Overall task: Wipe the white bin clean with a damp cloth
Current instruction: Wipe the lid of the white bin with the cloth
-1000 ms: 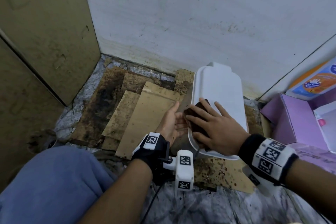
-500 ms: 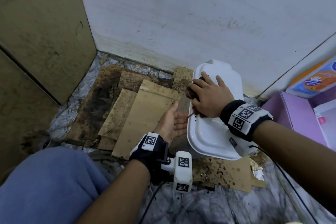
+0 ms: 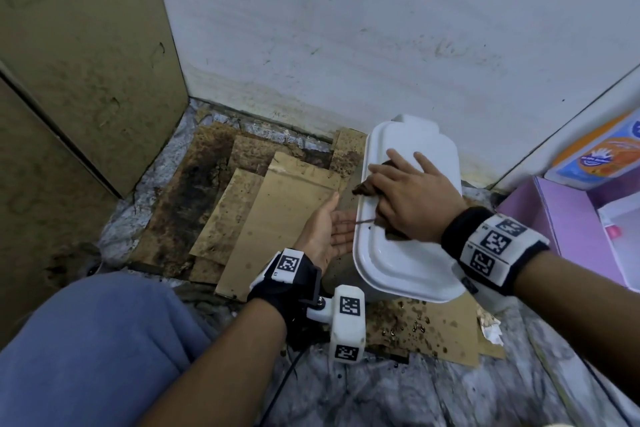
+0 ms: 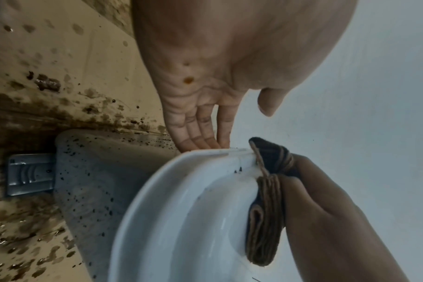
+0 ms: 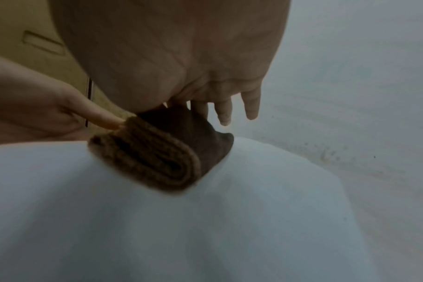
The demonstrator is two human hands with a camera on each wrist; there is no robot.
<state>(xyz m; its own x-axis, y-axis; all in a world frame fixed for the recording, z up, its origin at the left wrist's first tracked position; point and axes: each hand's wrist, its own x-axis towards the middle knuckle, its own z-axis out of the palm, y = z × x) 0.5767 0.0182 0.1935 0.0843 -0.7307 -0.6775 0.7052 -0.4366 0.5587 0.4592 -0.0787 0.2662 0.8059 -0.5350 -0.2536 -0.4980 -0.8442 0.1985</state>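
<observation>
The white bin [image 3: 398, 263] stands by the wall with its lid closed. My right hand [image 3: 412, 198] lies on the lid's far left part and presses a folded brown cloth [image 3: 365, 188] down with palm and straight, spread fingers. In the right wrist view the cloth [image 5: 157, 158] sits under the palm, the thumb at its edge. The left hand [image 3: 325, 232] rests flat against the bin's left side, fingers straight under the lid rim [image 4: 181, 219]. The left wrist view shows the cloth [image 4: 266, 219] overhanging the lid edge and dark specks on the bin's side wall [image 4: 89, 171].
Stained cardboard sheets [image 3: 277, 204] cover the floor left of the bin and under it. A white wall [image 3: 346, 45] rises just behind, a brown panel [image 3: 86, 45] on the left. A purple box [image 3: 571, 225] and an orange-blue pack [image 3: 602, 156] stand on the right. My blue-clad knee [image 3: 86, 350] is near left.
My right hand slid the cloth from the lid's near left part toward its far end, and its fingers now lie spread flat. The left hand stayed against the bin's side.
</observation>
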